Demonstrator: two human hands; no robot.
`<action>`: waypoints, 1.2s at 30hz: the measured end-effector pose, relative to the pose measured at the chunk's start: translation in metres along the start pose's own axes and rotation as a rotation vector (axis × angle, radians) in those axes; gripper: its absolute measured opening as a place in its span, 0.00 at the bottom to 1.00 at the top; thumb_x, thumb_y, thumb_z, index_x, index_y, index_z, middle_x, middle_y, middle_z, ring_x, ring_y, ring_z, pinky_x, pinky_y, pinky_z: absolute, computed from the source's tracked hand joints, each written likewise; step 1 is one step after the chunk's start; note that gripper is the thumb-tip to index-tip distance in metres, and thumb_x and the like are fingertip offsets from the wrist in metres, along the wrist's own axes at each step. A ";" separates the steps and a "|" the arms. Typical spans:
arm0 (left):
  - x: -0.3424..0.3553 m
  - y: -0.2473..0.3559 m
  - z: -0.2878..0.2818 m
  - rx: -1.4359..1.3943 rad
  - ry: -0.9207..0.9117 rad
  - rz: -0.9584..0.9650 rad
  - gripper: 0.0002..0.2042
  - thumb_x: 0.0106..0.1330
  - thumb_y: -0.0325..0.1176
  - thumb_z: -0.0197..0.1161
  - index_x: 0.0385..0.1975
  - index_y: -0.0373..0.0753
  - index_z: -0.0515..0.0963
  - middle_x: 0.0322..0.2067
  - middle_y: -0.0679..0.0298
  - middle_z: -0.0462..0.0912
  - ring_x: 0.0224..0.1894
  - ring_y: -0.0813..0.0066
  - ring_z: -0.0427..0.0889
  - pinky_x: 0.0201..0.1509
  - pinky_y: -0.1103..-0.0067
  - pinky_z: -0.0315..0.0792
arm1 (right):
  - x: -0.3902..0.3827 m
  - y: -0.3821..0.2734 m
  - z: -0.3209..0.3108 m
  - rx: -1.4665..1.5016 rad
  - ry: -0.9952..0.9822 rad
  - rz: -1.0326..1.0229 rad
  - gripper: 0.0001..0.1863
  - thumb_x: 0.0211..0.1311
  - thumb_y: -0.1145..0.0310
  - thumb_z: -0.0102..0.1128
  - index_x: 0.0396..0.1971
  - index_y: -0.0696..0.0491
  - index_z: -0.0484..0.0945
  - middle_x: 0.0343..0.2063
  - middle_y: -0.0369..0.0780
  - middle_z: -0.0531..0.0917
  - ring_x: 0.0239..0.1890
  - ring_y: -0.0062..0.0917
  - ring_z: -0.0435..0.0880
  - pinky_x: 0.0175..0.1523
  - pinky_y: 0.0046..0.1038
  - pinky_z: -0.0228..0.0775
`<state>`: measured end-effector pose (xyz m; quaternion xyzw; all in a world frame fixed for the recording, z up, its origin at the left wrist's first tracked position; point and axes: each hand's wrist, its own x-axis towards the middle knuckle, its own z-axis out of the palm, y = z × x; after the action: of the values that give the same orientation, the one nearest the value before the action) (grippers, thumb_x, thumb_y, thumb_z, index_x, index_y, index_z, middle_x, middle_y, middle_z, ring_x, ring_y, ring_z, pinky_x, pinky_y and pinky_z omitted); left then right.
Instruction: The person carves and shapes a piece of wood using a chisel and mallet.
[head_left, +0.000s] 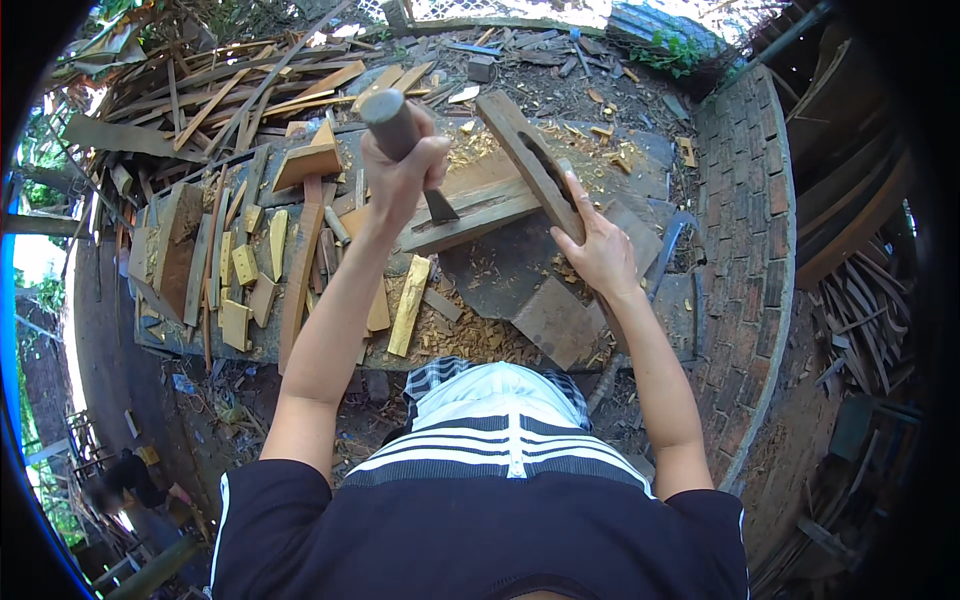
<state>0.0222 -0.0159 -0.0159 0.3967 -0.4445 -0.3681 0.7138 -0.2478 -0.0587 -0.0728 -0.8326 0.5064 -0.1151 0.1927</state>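
My left hand [402, 165] is closed around the thick round handle of a chisel [392, 125]. Below my fist the flat blade points down and meets a long wooden block [485, 210], which has a narrow groove along its top. My right hand [605, 250] grips the near end of a weathered wooden bar [520, 145] with a long dark slot, thumb on one side and fingers on the other. This bar lies slanted across the right end of the block. My left palm hides part of the chisel's handle.
Small yellow wood pieces [245, 265] and planks crowd the worktable's left side. Wood chips [470, 345] are strewn about the block. A flat brown board [560, 322] lies near my right forearm. To the right runs a low brick wall [745, 200]; scrap timber [215, 95] is heaped at the far left.
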 end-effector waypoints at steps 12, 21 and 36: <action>-0.007 0.044 -0.010 -0.081 0.368 0.087 0.06 0.60 0.22 0.57 0.27 0.40 0.68 0.12 0.67 0.67 0.10 0.80 0.64 0.15 0.80 0.61 | -0.003 -0.001 0.004 0.075 -0.021 0.062 0.47 0.56 0.54 0.64 0.71 0.24 0.45 0.43 0.49 0.84 0.44 0.46 0.84 0.48 0.44 0.77; -0.003 0.010 -0.013 0.033 0.351 0.043 0.06 0.60 0.23 0.59 0.27 0.39 0.69 0.11 0.67 0.67 0.09 0.81 0.63 0.13 0.81 0.59 | -0.003 -0.004 0.005 0.081 -0.010 0.055 0.46 0.57 0.54 0.64 0.71 0.24 0.45 0.42 0.50 0.84 0.44 0.47 0.84 0.47 0.44 0.77; 0.032 -0.012 0.012 0.157 0.254 0.100 0.06 0.60 0.25 0.63 0.23 0.36 0.73 0.11 0.69 0.70 0.09 0.85 0.67 0.12 0.85 0.59 | -0.013 0.001 0.024 0.097 0.157 -0.003 0.48 0.56 0.58 0.66 0.72 0.27 0.45 0.38 0.48 0.84 0.36 0.46 0.85 0.39 0.45 0.78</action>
<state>0.0197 -0.0512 -0.0120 0.4717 -0.3974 -0.2431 0.7487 -0.2452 -0.0425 -0.0949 -0.8113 0.5126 -0.2049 0.1924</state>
